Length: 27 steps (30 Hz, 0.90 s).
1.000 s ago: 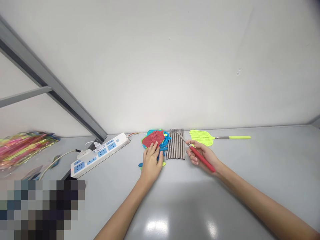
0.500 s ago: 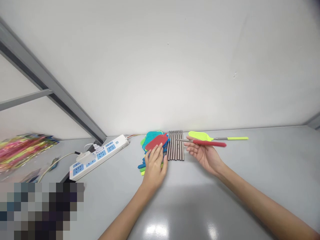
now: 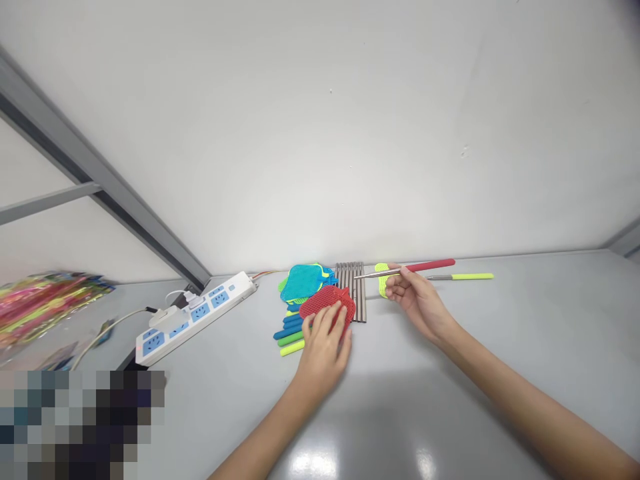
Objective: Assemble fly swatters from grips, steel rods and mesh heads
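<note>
One finished unit, a yellow-green swatter [image 3: 453, 276] with head and rod joined, lies on the table [image 3: 450, 373] at the far edge, just behind the right hand [image 3: 417, 300]. This is judged to be the only completed assembly in view.

The left hand [image 3: 325, 343] rests with its fingers closed over the red mesh head [image 3: 327, 303], pressing it at the near edge of the stack of heads [image 3: 303, 283]. The red head lies partly over the row of metal rods [image 3: 353, 293], touching them.

The right hand pinches a red-handled rod [image 3: 417, 268] between thumb and fingertips, lifted off the table, its thin metal tip pointing left toward the red head. Head and rod are apart; the joint is not yet made.

Remaining work, as judged from the layout: several loose heads in the stack, with teal on top and blue and green handles protruding at its near side, and the rods in the row.

Limits of view:
- The right hand covers most of the finished swatter's head.
- The count of heads in the stack cannot be determined.
- The socket on the red head lies under the left fingers.
- The bright bundle [image 3: 45, 303] at the left edge is blurred, and the lower left corner is pixelated.
- A power strip [image 3: 195, 313] lies left of the stack.
</note>
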Tool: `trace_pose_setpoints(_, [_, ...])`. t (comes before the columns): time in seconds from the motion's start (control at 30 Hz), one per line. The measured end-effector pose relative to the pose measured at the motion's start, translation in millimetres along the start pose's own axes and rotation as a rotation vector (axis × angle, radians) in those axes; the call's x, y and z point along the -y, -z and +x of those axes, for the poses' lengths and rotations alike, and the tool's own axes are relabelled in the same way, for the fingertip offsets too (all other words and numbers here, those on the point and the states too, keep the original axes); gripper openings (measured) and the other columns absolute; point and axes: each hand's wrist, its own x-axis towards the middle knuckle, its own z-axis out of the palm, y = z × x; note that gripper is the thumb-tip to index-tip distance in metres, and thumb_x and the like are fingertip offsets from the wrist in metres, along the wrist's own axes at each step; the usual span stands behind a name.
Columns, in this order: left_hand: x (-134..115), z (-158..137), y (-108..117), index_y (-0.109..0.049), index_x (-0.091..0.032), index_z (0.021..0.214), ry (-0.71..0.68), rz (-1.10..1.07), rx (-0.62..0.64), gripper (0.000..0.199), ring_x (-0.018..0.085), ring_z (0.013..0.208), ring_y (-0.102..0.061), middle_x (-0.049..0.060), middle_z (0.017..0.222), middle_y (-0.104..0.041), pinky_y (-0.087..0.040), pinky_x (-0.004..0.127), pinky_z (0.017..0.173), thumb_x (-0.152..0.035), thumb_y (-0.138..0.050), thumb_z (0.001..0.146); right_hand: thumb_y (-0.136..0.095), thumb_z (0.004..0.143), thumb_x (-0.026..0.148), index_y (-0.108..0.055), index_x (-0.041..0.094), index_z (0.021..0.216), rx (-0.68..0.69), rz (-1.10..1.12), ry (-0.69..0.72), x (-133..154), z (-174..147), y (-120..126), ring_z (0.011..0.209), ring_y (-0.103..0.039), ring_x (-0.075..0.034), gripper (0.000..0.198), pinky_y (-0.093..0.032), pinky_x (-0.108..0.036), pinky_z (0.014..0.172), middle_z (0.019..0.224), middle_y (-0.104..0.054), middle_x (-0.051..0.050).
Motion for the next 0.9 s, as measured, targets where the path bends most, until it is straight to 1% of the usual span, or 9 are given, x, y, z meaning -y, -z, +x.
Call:
trace_pose_setpoints(0.1, [12,2,-4,-0.037,-0.018,0.126,0.083,0.052,-0.008,0.046,0.025,0.119,-0.031,0.011,0.132,-0.037,-0.021,0.043,0.095,-0.034,-0.038,0.083,-0.053,0.075,0.036,-0.058,0.019,0.088,-0.04,-0.03,-0.022,-4,0,2,0.054,-0.05,-0.011,0.022,-0.039,-0.025,0.055,0.063,-0.057,0.001])
trace_pose_setpoints(0.23, [24,4,-10,-0.025,-0.019,0.132,0.198,0.087,-0.02,0.066,0.03,0.123,-0.021,0.015,0.136,-0.026,-0.02,0.049,0.094,-0.048,-0.045,0.076,-0.053,0.074,0.037,-0.058,0.019,0.088,-0.074,-0.051,-0.022,-10,2,6,0.051,-0.047,-0.011,0.024,-0.037,-0.025,0.05,0.061,-0.054,0.001])
trace_pose_setpoints(0.3, [27,4,-12,-0.022,-0.019,0.133,0.258,0.086,-0.017,0.074,0.032,0.124,-0.018,0.016,0.137,-0.023,-0.02,0.051,0.093,-0.052,-0.047,0.072,-0.053,0.074,0.037,-0.057,0.018,0.088,-0.087,-0.06,-0.019,-14,4,10,0.051,-0.047,-0.011,0.024,-0.036,-0.024,0.049,0.061,-0.054,0.001])
trace_pose_setpoints(0.37, [30,5,-13,-0.02,-0.018,0.134,0.29,0.076,-0.006,0.078,0.033,0.124,-0.017,0.017,0.136,-0.024,-0.019,0.052,0.092,-0.055,-0.047,0.07,-0.053,0.074,0.038,-0.057,0.018,0.088,-0.099,-0.06,-0.024,-20,5,14,0.051,-0.047,-0.011,0.024,-0.036,-0.024,0.049,0.061,-0.054,0.0])
trace_pose_setpoints(0.43, [31,6,-12,-0.021,-0.018,0.133,0.3,0.067,0.0,0.078,0.033,0.124,-0.018,0.018,0.135,-0.026,-0.019,0.051,0.093,-0.056,-0.047,0.07,-0.053,0.074,0.038,-0.056,0.018,0.088,-0.11,-0.053,-0.033,-27,7,19,0.051,-0.047,-0.011,0.024,-0.036,-0.024,0.049,0.061,-0.054,0.001])
trace_pose_setpoints(0.6, [34,8,-11,-0.025,-0.019,0.131,0.301,0.058,-0.014,0.071,0.029,0.119,-0.026,0.016,0.129,-0.033,-0.019,0.048,0.093,-0.053,-0.045,0.073,-0.053,0.074,0.039,-0.056,0.018,0.085,-0.124,-0.005,-0.041,-40,10,27,0.049,-0.046,-0.01,0.024,-0.036,-0.023,0.047,0.059,-0.054,0.001])
trace_pose_setpoints(0.73, [33,8,-10,-0.026,-0.019,0.13,0.286,0.05,-0.026,0.07,0.028,0.116,-0.029,0.015,0.124,-0.035,-0.02,0.047,0.093,-0.052,-0.046,0.072,-0.054,0.072,0.038,-0.056,0.019,0.083,-0.135,0.021,-0.03,-41,11,28,0.049,-0.046,-0.011,0.022,-0.037,-0.024,0.046,0.058,-0.054,0.001])
trace_pose_setpoints(0.9, [31,9,-8,-0.029,-0.021,0.128,0.271,0.037,-0.053,0.066,0.028,0.113,-0.03,0.013,0.121,-0.034,-0.02,0.046,0.093,-0.048,-0.049,0.072,-0.053,0.073,0.036,-0.056,0.019,0.081,-0.156,0.076,-0.028,-42,12,30,0.049,-0.046,-0.011,0.018,-0.038,-0.024,0.047,0.057,-0.052,0.002])
